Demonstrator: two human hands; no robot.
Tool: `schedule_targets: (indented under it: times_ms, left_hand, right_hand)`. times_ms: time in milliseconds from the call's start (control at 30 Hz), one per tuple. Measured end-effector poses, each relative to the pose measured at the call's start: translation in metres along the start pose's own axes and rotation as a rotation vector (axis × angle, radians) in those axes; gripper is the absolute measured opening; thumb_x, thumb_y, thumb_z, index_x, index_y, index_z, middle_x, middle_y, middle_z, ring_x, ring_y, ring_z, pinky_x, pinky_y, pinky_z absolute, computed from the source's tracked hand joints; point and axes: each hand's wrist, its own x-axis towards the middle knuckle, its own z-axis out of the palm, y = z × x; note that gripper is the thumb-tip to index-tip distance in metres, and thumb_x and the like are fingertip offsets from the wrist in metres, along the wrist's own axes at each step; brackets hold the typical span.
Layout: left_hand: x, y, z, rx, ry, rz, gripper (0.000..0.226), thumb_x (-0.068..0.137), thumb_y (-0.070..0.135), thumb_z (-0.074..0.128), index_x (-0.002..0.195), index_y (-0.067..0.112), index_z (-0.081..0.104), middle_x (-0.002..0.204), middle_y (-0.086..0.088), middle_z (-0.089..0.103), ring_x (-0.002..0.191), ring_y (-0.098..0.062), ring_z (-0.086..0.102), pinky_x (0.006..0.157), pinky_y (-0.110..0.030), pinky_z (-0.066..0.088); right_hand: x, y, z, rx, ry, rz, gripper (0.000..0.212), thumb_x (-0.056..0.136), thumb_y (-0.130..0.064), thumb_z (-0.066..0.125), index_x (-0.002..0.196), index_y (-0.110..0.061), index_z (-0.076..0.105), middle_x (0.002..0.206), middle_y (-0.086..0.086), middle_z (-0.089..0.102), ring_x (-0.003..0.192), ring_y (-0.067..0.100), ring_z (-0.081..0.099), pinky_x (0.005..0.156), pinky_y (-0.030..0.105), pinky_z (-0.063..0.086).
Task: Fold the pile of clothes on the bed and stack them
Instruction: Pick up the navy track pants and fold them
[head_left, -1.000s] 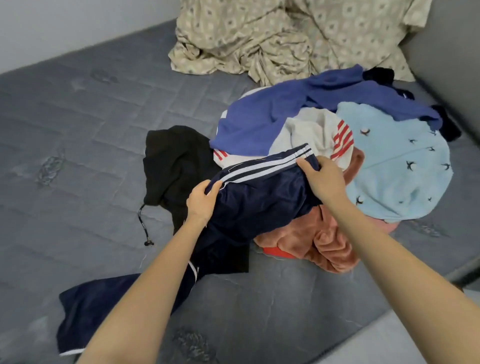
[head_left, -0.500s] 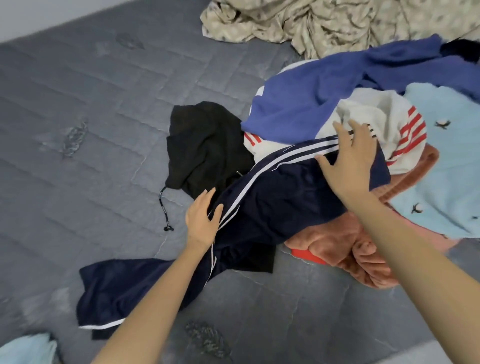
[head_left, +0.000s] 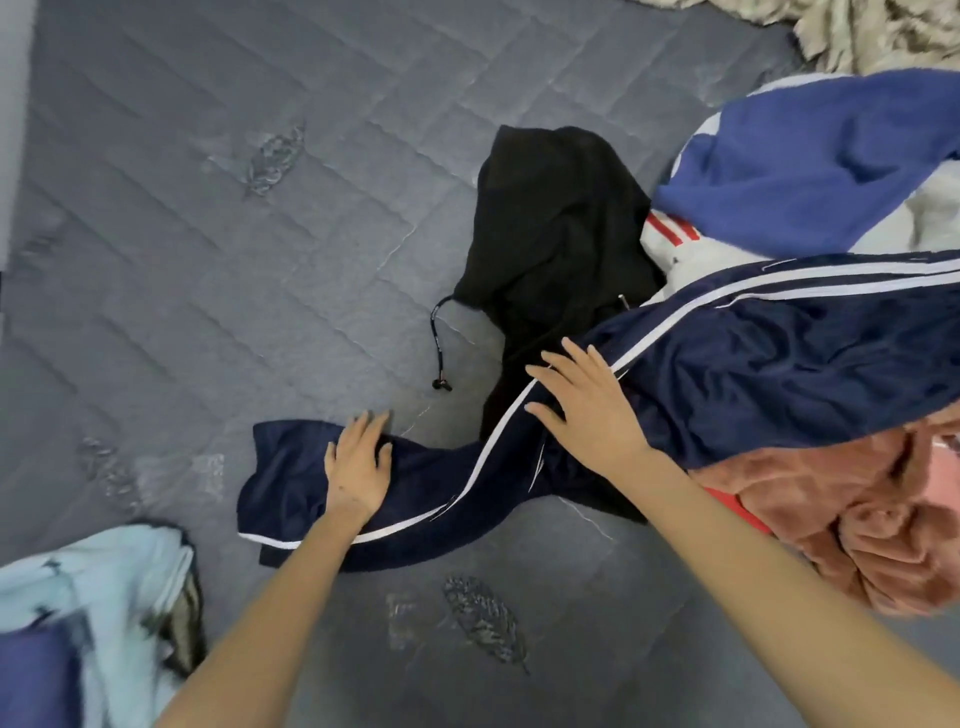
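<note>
Quilting in grey covers the bed (head_left: 208, 260), which fills most of the view. The pile of clothes (head_left: 810, 312) is heaped at the right edge. In it are seen a royal-blue fleece garment (head_left: 805, 166), a salmon-pink plush garment (head_left: 857, 514), a black hooded garment (head_left: 561, 223) and a white garment with red stripes (head_left: 670, 231).

Shiny navy track trousers with white side stripes (head_left: 753, 374) are draped over the top of the pile, and one leg is stretched down onto the bare bed towards the left. A pale blue garment with small dark motifs (head_left: 104, 587) lies apart at the lower left and is judged to be the start of the stack.

The right hand (head_left: 587, 410) is laid flat on the trousers near the knee, fingers spread and gripping nothing. The left hand (head_left: 358, 467) is pressed flat on the leg near its hem, fingers straight.

The trousers are judged light, limp and slippery, so they may slide when folded. They are best taken at the waistband and hems, with the side stripes aligned. A thin black drawcord (head_left: 439, 348) trails from the hood.

No brand, label or writing can be read.
</note>
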Motion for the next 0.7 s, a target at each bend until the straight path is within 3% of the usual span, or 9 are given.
schedule_targets:
  times_ms: [67,233,333,400,500,600,633,700]
  left_hand:
    - [0.002,-0.025,0.000,0.062,-0.010,-0.012,0.045,0.101,0.019,0.041,0.145,0.026,0.036,0.156,-0.004,0.024,0.146,-0.022,0.014,0.116,-0.047,0.009]
    - [0.000,-0.064,0.000,0.007,-0.046,0.044,0.047,0.096,0.023,0.051,0.142,0.022,0.040,0.157,-0.002,0.021,0.146,-0.021,0.013,0.117,-0.048,0.008]
    - [-0.016,-0.083,0.001,-0.103,0.003,0.141,0.050,0.086,0.043,0.065,0.127,0.018,0.050,0.153,-0.001,0.031,0.142,-0.017,0.025,0.117,-0.044,0.008]
    - [-0.027,-0.099,0.005,-0.067,0.000,0.248,0.064,0.077,0.062,0.061,0.122,0.018,0.053,0.151,-0.002,0.034,0.142,-0.017,0.024,0.117,-0.044,0.007]
    - [-0.040,-0.120,0.012,0.069,-0.012,0.419,0.080,0.071,0.067,0.062,0.133,0.018,0.045,0.155,-0.007,0.025,0.145,-0.021,0.013,0.117,-0.048,0.005]
    - [-0.047,-0.132,0.011,0.156,-0.041,0.463,0.099,0.060,0.053,0.081,0.139,0.017,0.034,0.156,-0.010,0.019,0.145,-0.026,0.012,0.117,-0.048,0.000]
    - [-0.047,-0.135,0.011,0.179,-0.031,0.478,0.096,0.059,0.045,0.085,0.136,0.015,0.037,0.155,-0.012,0.022,0.144,-0.028,0.016,0.117,-0.047,0.001]
    - [-0.045,-0.141,0.009,0.179,0.055,0.518,0.070,0.067,0.024,0.082,0.125,0.013,0.045,0.150,-0.013,0.033,0.140,-0.028,0.026,0.116,-0.047,0.008]
  right_hand:
    - [0.009,-0.014,0.015,-0.010,-0.034,-0.027,0.038,0.088,-0.032,0.059,0.119,-0.010,0.066,0.121,0.012,0.065,0.128,0.035,0.049,0.113,0.046,0.020]
    - [0.023,-0.044,0.041,-0.078,-0.440,-0.019,0.054,0.094,-0.040,0.055,0.143,-0.024,0.041,0.142,0.000,0.047,0.141,0.021,0.026,0.117,0.041,-0.002]
    - [0.020,-0.055,0.055,-0.125,-0.552,-0.062,0.060,0.088,-0.043,0.061,0.142,-0.028,0.040,0.135,-0.002,0.049,0.134,0.019,0.031,0.117,0.045,-0.005]
    - [0.017,-0.061,0.061,-0.161,-0.610,-0.073,0.057,0.087,-0.041,0.063,0.139,-0.028,0.044,0.128,-0.001,0.052,0.129,0.020,0.036,0.116,0.046,-0.005]
    - [0.018,-0.064,0.067,-0.175,-0.557,-0.060,0.035,0.091,-0.035,0.058,0.125,-0.026,0.058,0.119,-0.002,0.057,0.122,0.020,0.041,0.115,0.038,0.004]
    - [0.025,-0.064,0.069,-0.074,-0.420,-0.058,0.021,0.093,-0.031,0.057,0.107,-0.022,0.069,0.105,0.000,0.061,0.107,0.022,0.053,0.093,0.032,0.028]
    - [0.029,-0.064,0.068,-0.013,-0.359,-0.052,0.018,0.092,-0.029,0.060,0.101,-0.020,0.071,0.099,0.001,0.063,0.100,0.025,0.057,0.085,0.033,0.032]
    - [0.037,-0.063,0.062,0.079,-0.225,-0.025,0.011,0.087,-0.026,0.067,0.089,-0.018,0.074,0.085,0.003,0.066,0.084,0.028,0.062,0.074,0.036,0.041]
